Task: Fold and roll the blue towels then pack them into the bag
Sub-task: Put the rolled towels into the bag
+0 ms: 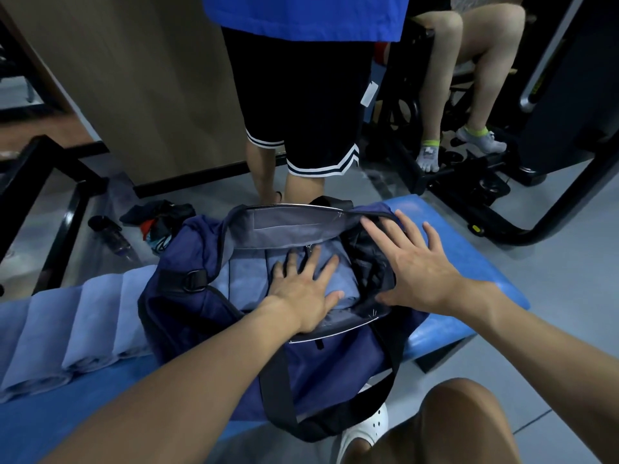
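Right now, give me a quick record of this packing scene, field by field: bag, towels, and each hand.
bag: navy, unzipped, on the blue bench
towel in bag: light blue, lying inside
left hand: flat, pressing that towel down
right hand: fingers spread over the bag's right end, contact unclear
towels outside: rolled, in a row on the bench, left of the bag

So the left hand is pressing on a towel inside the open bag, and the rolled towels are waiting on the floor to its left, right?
Not quite: the head view shows the rolled towels on the blue bench, not the floor. The left hand presses a towel inside the open bag.
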